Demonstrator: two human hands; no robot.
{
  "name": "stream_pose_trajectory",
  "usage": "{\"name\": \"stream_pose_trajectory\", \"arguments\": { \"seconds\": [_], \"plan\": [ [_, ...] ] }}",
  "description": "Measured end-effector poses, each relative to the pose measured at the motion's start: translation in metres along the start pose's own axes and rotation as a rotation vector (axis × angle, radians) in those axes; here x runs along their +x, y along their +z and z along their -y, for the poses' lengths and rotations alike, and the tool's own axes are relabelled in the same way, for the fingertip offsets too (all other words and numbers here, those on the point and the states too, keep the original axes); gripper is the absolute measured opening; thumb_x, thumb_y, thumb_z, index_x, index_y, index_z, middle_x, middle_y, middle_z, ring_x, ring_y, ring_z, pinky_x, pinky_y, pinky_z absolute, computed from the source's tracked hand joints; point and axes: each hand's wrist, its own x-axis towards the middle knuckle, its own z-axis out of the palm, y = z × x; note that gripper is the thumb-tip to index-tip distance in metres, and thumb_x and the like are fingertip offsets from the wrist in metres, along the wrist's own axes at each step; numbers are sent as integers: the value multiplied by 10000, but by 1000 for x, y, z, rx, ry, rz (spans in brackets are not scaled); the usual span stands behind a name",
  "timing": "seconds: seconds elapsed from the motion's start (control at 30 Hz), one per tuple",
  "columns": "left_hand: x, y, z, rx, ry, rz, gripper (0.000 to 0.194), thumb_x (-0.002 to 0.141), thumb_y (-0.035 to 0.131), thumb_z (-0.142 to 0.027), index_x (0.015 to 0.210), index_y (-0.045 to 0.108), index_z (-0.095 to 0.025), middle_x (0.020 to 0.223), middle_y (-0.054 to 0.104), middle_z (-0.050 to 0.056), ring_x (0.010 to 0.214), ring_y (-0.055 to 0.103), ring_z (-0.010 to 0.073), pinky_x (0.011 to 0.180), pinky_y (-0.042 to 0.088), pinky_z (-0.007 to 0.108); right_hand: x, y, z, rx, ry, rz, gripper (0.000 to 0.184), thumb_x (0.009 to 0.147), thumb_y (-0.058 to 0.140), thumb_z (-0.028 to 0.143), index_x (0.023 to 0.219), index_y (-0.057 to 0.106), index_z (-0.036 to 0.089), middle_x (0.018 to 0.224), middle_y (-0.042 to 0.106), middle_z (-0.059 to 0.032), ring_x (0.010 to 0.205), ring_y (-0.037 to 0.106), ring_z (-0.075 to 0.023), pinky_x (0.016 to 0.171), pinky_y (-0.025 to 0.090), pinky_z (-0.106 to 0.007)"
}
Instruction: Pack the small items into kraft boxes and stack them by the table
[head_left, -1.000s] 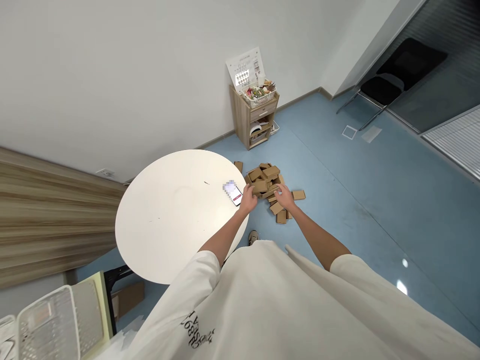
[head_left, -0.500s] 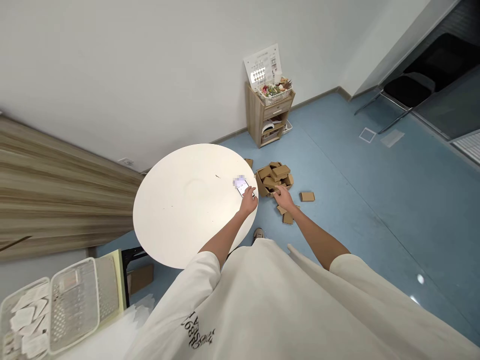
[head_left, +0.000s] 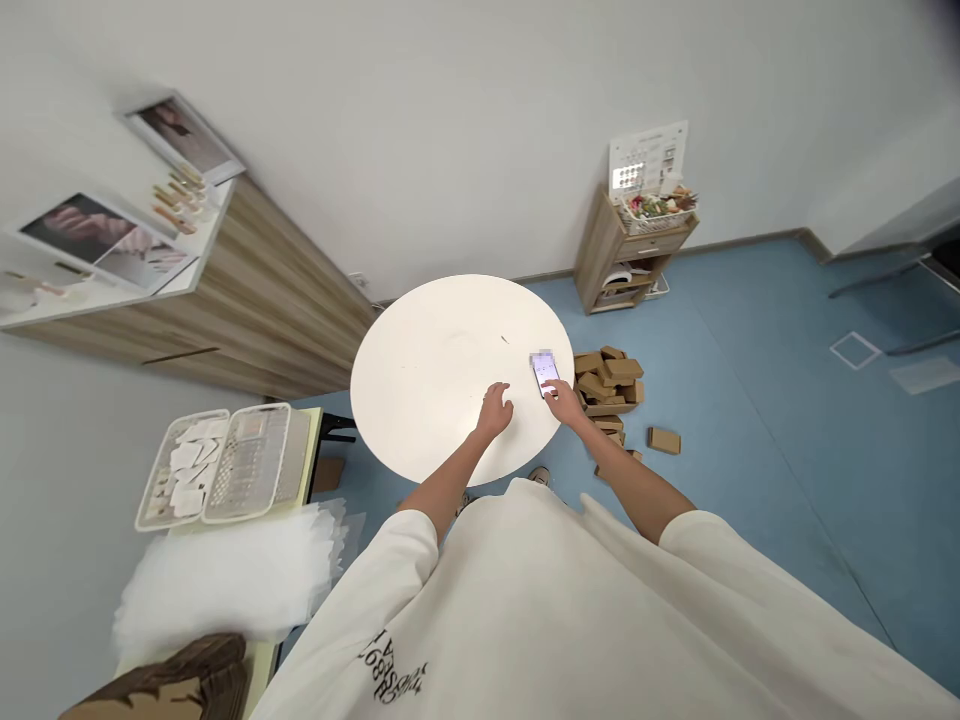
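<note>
A round white table [head_left: 420,400] lies below me. My left hand [head_left: 495,410] is over its right half, fingers curved and apart, with nothing between them. My right hand [head_left: 564,402] overlaps the lower end of a smartphone [head_left: 545,371] near the table's right edge. Its thumb and fingers are spread and hold nothing; whether they touch the phone I cannot tell. The phone's screen is lit. Just past that edge, small brown cardboard boxes [head_left: 598,385] are heaped in an open carton on the floor, partly hidden by the table and my right forearm.
One loose cardboard box [head_left: 664,440] lies on the blue floor at the right. A small wooden cabinet [head_left: 598,250] with a flower basket stands by the wall. To the left are a wood-grain counter [head_left: 285,270], plastic baskets [head_left: 251,460] and a stack of clear bags [head_left: 225,570].
My view has swung left, bringing the counter and bags in. Both hands, in front of the box heap a second ago, are now over the table. My right hand has come to the phone.
</note>
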Motion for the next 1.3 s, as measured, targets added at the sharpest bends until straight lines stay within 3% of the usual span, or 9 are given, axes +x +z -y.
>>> {"name": "stream_pose_trajectory", "arguments": {
  "seconds": [0.3, 0.53, 0.77, 1.0, 1.3],
  "plan": [
    [-61, -74, 60, -98, -70, -111, 470, 896, 474, -149, 1358, 534, -209, 1462, 496, 128, 1397, 451, 267, 1173, 377, 463, -4, 87, 59, -79, -109, 70, 420, 928, 495, 300, 1328, 596, 219, 1410, 537, -116, 1099, 630, -221, 1016, 505, -414],
    [-121, -141, 133, -151, -139, -187, 471, 900, 486, -170, 1367, 537, -214, 1468, 502, 126, 1402, 446, 272, 1193, 346, 471, -37, 182, 124, -94, -123, 169, 413, 941, 501, 300, 1339, 593, 238, 1437, 526, -108, 1138, 628, -225, 1010, 518, -398],
    [-178, -193, 195, -177, -205, -267, 469, 910, 476, -194, 1374, 536, -205, 1472, 497, 127, 1408, 441, 272, 1193, 350, 449, -65, 273, 181, -149, -207, 299, 411, 957, 489, 306, 1352, 576, 239, 1443, 520, -104, 1149, 630, -220, 1019, 514, -394],
    [-199, -231, 223, -225, -321, -382, 471, 930, 487, -259, 1400, 508, -237, 1527, 459, 99, 1408, 447, 277, 1160, 391, 435, -53, 308, 225, -210, -314, 416, 399, 950, 497, 287, 1338, 587, 265, 1429, 535, -86, 1137, 636, -206, 1012, 517, -386],
    [-221, -248, 242, -156, -462, -538, 454, 911, 492, -246, 1363, 532, -231, 1479, 510, 114, 1391, 468, 281, 1149, 391, 455, -32, 340, 255, -204, -446, 566, 384, 943, 490, 250, 1308, 608, 244, 1402, 558, -95, 1104, 647, -199, 1024, 508, -394]
  ]
}}
